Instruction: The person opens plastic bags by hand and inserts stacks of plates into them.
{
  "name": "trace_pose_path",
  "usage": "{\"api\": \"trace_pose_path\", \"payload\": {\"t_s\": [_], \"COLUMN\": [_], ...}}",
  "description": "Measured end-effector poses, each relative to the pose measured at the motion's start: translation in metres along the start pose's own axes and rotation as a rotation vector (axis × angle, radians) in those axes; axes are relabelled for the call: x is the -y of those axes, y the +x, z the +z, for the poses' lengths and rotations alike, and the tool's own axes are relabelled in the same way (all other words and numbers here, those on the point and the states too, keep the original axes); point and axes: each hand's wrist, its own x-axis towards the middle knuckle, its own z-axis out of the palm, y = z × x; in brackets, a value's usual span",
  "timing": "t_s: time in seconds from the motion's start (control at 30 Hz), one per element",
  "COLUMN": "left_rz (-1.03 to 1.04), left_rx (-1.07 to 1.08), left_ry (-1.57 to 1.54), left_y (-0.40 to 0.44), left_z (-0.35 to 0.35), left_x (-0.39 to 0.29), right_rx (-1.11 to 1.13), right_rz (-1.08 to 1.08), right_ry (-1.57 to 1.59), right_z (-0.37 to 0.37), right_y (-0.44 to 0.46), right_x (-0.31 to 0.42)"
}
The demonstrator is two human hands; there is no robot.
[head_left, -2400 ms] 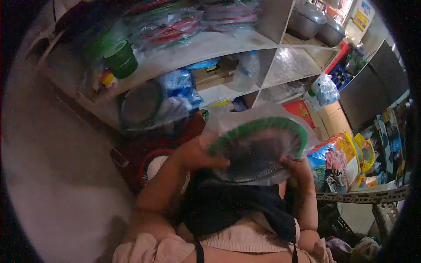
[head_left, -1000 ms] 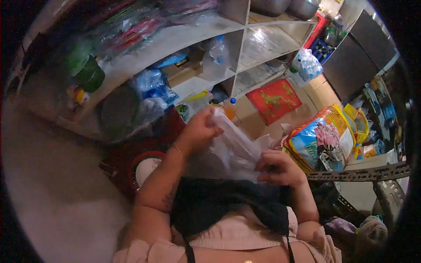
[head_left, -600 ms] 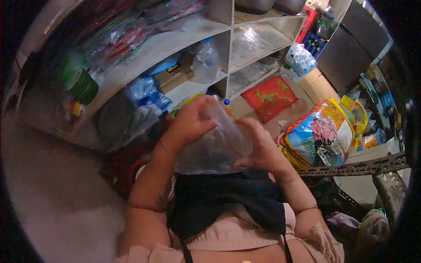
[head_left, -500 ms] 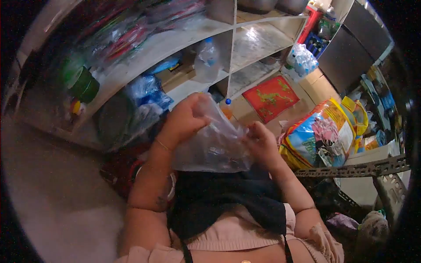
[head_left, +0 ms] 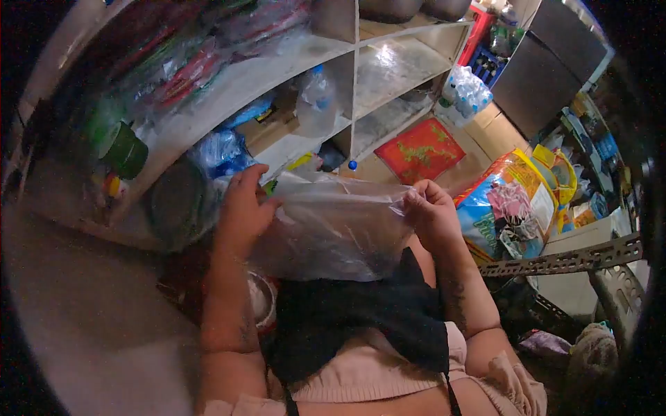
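A clear plastic bag point(head_left: 333, 232) spreads out in front of the black apron point(head_left: 354, 322), its upper edge running nearly level. My right hand point(head_left: 436, 213) pinches the bag's upper right corner between thumb and fingers. At the bag's left side is my left hand point(head_left: 244, 211), with thumb and forefinger apart; its other fingers are partly hidden. The thumb lies close to the bag's edge, and whether it touches the film I cannot tell.
Shelves point(head_left: 277, 66) ahead hold packed plastic, a green pot point(head_left: 123, 151) and a large clear bottle point(head_left: 317, 102). A red mat point(head_left: 420, 149) lies on the floor. To my right stand a colourful sack point(head_left: 510, 201) and a perforated metal bar point(head_left: 565, 256).
My left hand has moved left and its fingers have spread. My right hand has shifted slightly right with the bag's corner. The bag is now spread wider, with a straighter upper edge.
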Motion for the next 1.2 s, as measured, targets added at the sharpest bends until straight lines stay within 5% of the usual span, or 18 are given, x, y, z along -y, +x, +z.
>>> {"api": "trace_pose_path", "payload": {"t_s": [0.03, 0.1, 0.23, 0.27, 0.33, 0.37, 0.43, 0.67, 0.77, 0.87, 0.97, 1.2], "left_rz": [0.001, 0.465, 0.814, 0.817, 0.813, 0.835, 0.655, 0.986, 0.947, 0.848, 0.869, 1.010], "left_rx": [-0.003, -0.113, 0.171, 0.162, 0.563, 0.560, 0.911, 0.564, 0.370, 0.515, 0.592, 0.553], "left_ry": [-0.001, 0.121, -0.381, -0.382, -0.525, -0.527, -0.373, -0.360, -0.475, -0.430, -0.329, -0.195], "left_y": [0.001, 0.001, 0.008, 0.013, 0.027, 0.033, 0.045, 0.041, 0.023, 0.015, 0.018, 0.022], "left_z": [-0.001, -0.003, 0.010, 0.016, 0.032, 0.036, 0.039, 0.019, -0.002, -0.009, -0.006, 0.022], "left_x": [-0.005, -0.026, -0.088, -0.091, -0.094, -0.094, -0.093, -0.107, -0.129, -0.132, -0.125, -0.097], "right_rx": [-0.008, -0.007, 0.145, 0.168, 0.178, 0.186, 0.145, -0.019, 0.165, 0.412, 0.375, 0.374], "right_rz": [-0.035, -0.063, -0.286, -0.429, -0.498, -0.563, -0.540, -0.577, -0.814, -0.527, -0.512, -0.703], "right_ry": [-0.045, -0.094, -0.452, -0.623, -0.657, -0.687, -0.689, -0.792, -0.979, -0.721, -1.085, -1.065], "right_z": [0.005, 0.018, 0.038, 0.040, 0.052, 0.057, 0.056, 0.044, 0.050, 0.055, 0.064, 0.053], "right_y": [-0.001, -0.007, -0.016, -0.019, -0.030, -0.036, -0.044, -0.038, -0.034, -0.040, -0.051, -0.046], "right_x": [0.002, 0.008, 0.012, 0.012, 0.023, 0.032, 0.046, 0.067, 0.070, 0.059, 0.076, 0.074]}}
